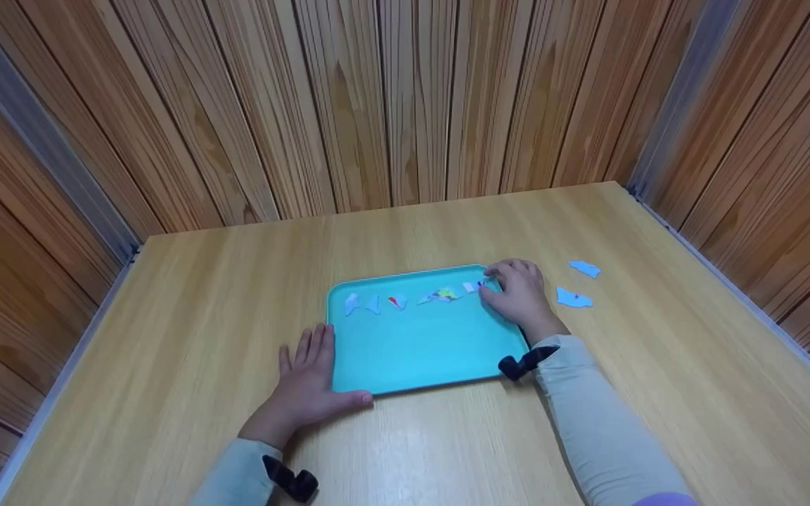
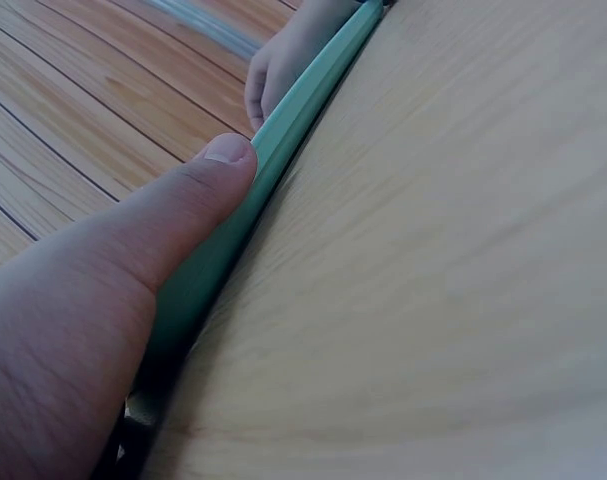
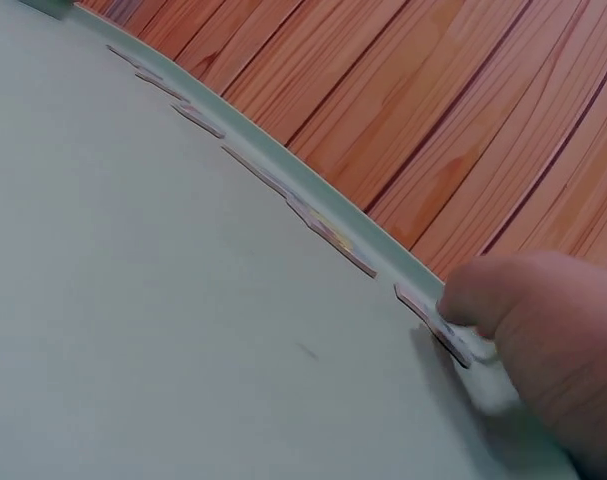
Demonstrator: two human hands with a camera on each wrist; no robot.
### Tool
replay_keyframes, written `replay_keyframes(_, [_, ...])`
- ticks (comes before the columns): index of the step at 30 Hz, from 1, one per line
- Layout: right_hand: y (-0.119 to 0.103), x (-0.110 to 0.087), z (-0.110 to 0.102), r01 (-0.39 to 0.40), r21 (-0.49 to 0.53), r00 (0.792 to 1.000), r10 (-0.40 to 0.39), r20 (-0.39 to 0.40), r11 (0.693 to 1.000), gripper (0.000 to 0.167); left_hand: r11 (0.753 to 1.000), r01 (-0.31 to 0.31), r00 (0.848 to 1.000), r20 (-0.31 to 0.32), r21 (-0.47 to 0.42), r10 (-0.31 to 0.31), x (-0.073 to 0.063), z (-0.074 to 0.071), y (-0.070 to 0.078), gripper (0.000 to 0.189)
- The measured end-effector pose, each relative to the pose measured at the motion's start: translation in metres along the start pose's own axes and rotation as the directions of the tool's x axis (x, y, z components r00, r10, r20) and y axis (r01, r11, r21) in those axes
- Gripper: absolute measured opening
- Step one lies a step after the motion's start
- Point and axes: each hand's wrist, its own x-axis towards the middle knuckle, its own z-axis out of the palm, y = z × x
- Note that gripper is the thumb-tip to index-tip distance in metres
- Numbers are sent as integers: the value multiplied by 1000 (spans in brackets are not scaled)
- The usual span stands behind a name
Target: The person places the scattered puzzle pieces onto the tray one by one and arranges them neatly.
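Observation:
A turquoise tray (image 1: 426,344) lies on the table. My left hand (image 1: 306,393) rests at its near left corner, fingers spread along the left side and thumb against the near rim; the left wrist view shows that thumb (image 2: 198,205) touching the rim. Over the far right corner, my right hand (image 1: 521,295) bends its fingers and holds a small, thin puzzle piece (image 3: 433,325) close to the tray floor, part of it hidden by the fingers. In a row along the tray's far side lie several irregular pieces, including a multicoloured one (image 1: 444,294) and one with red (image 1: 396,302).
Right of the tray, two light blue pieces (image 1: 574,298) lie on the wooden table (image 1: 658,393), one behind the other. Wood-plank walls (image 1: 391,105) enclose the table at the back and sides. A dark strap (image 1: 528,362) with a small camera is on the right wrist.

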Motion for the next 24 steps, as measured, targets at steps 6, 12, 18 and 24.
replay_keyframes(6, [21,-5,-18,44,91,998,-39,-55,995,38,1000,1,1000,3,-8,-1,0,0,0,139])
replay_keyframes(12, [55,-18,-44,59,86,997,-55,-48,995,49,1000,9,1000,14,-11,-9,0,-1,0,140])
replay_keyframes(18, [81,-31,-67,48,27,999,-49,19,998,60,1000,6,1000,13,-6,-6,0,0,0,140])
replay_keyframes(24, [95,-40,-82,70,-23,995,-68,72,997,65,1000,-2,1000,0,-17,2,0,-1,1,139])
